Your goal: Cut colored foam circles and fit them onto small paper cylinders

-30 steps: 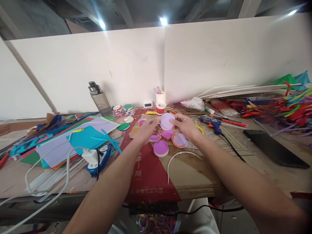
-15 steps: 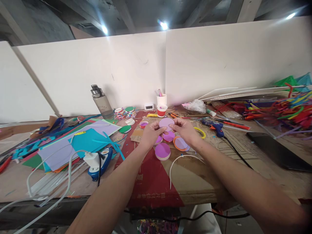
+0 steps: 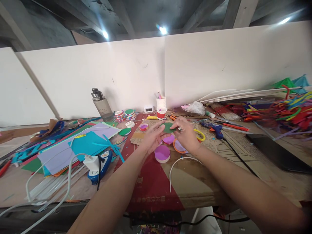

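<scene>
While the left hand [image 3: 153, 137] and right hand [image 3: 187, 132] grip its opposite edges, a flat, plain dark-green disc [image 3: 167, 127], partly finger-covered, is held between them, near a purple-topped, pale-sided round piece [image 3: 162, 152].

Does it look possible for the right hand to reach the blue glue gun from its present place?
Probably yes: the blue glue gun lies close by on that hand's right, with only a low yellow ring between. However, the right hand is holding the green disc.
</scene>
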Demonstrator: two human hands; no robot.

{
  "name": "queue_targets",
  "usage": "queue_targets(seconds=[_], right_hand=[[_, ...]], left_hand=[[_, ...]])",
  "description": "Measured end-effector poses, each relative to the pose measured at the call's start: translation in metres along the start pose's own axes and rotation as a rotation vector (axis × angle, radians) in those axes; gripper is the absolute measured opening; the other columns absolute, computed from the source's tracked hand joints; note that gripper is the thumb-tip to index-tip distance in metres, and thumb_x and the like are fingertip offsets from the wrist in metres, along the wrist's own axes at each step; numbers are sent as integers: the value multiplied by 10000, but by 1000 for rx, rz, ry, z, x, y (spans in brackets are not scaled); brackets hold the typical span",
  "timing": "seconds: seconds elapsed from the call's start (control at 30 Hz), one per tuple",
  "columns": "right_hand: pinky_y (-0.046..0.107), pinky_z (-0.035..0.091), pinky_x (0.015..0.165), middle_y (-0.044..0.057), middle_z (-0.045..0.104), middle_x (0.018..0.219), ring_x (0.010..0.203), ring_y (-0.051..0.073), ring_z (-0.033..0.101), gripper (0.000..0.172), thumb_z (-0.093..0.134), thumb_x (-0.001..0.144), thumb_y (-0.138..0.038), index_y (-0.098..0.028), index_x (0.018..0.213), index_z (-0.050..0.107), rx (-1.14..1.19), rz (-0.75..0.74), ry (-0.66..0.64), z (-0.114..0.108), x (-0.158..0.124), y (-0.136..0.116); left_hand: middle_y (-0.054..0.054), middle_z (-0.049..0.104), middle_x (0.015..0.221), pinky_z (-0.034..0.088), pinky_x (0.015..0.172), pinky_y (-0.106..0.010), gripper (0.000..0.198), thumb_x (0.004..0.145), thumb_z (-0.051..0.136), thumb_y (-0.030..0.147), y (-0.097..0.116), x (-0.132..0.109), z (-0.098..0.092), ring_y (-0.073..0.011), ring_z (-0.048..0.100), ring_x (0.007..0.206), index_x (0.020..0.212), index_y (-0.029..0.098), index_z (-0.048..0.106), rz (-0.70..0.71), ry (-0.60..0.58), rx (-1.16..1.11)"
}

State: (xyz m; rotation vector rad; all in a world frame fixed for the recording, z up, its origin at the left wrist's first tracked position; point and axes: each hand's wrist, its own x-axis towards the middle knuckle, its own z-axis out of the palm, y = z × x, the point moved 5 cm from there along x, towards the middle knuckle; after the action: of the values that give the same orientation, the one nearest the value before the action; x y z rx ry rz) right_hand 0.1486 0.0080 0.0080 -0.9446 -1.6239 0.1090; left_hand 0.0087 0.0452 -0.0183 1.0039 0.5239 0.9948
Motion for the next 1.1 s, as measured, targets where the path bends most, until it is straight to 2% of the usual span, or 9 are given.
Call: queue_targets(seconds=[0.17, 0.27, 0.47, 0.53, 0.6, 0.73, 0.83, 0.97, 1.1], right_hand=[[452, 454, 954, 74, 581, 1057, 1075, 256, 541, 260, 594, 741, -64, -246, 905, 681, -39, -43, -116, 7, -1, -1], [455, 478, 941, 90, 543, 1164, 1120, 269, 524, 377, 700, 764, -184, -268, 1128, 650, -17, 26, -150, 8, 0, 3], [367, 526, 780, 84, 578, 1173, 873, 192, 578, 651, 746, 735, -253, -258, 1342, 510, 115, 182, -269, 12, 0, 11], [342, 523, 745, 53, 623, 1074, 807, 170, 589, 613, 723, 747, -258, -245, 1324, 517, 198, 232, -308, 16, -1, 16], [311, 511, 679, 3, 628, 888, 704, 146, 586, 440, 660, 790, -276, -231, 1220, 576, 266, 302, -304, 18, -2, 22], [264, 464, 537, -58, 539, 636, 531, 119, 543, 189, 605, 797, -290, -212, 967, 627, 324, 497, -222, 13, -1, 36], [245, 430, 470, -64, 547, 589, 464, 108, 516, 166, 625, 778, -242, -192, 937, 621, 283, 648, -219, 4, 1, 45], [218, 357, 407, -76, 543, 539, 388, 87, 458, 240, 636, 807, -180, -166, 1046, 622, 113, 829, -219, -9, 1, 63], [198, 333, 416, -71, 548, 526, 400, 80, 471, 254, 654, 840, -194, -159, 1092, 648, -76, 845, -233, -12, -2, 80]], left_hand=[[-90, 723, 1092, 538, 833, -296, 417, 700, 816, 234, 9, 2, -5, -204, 679, 1006, 1085, 155, 675, 139, 40, 62], [-89, 736, 1006, 535, 767, -283, 371, 683, 829, 281, 10, 3, -10, -200, 687, 931, 992, 140, 682, 142, 93, 116], [-61, 743, 934, 518, 649, -257, 421, 627, 860, 325, 12, 3, -15, -163, 677, 772, 963, 144, 685, 177, 175, 148], [-55, 743, 916, 525, 633, -259, 446, 598, 876, 321, 11, 3, -16, -159, 675, 741, 959, 143, 684, 184, 184, 146], [-56, 741, 903, 535, 617, -258, 445, 591, 883, 317, 9, 4, -16, -160, 676, 726, 949, 140, 685, 160, 178, 150], [-73, 737, 891, 568, 632, -265, 281, 757, 775, 326, 2, 4, -17, -160, 692, 740, 944, 139, 681, 34, 211, 133], [-75, 731, 862, 580, 627, -264, 141, 852, 670, 256, -1, 3, -22, -153, 697, 726, 927, 136, 662, -24, 302, 143], [-61, 711, 803, 571, 582, -253, 83, 850, 662, 210, -3, 2, -30, -142, 686, 652, 886, 142, 630, -67, 402, 168], [-59, 707, 784, 564, 566, -246, 58, 883, 603, 193, 1, 2, -30, -125, 666, 598, 899, 138, 611, -59, 432, 175]])
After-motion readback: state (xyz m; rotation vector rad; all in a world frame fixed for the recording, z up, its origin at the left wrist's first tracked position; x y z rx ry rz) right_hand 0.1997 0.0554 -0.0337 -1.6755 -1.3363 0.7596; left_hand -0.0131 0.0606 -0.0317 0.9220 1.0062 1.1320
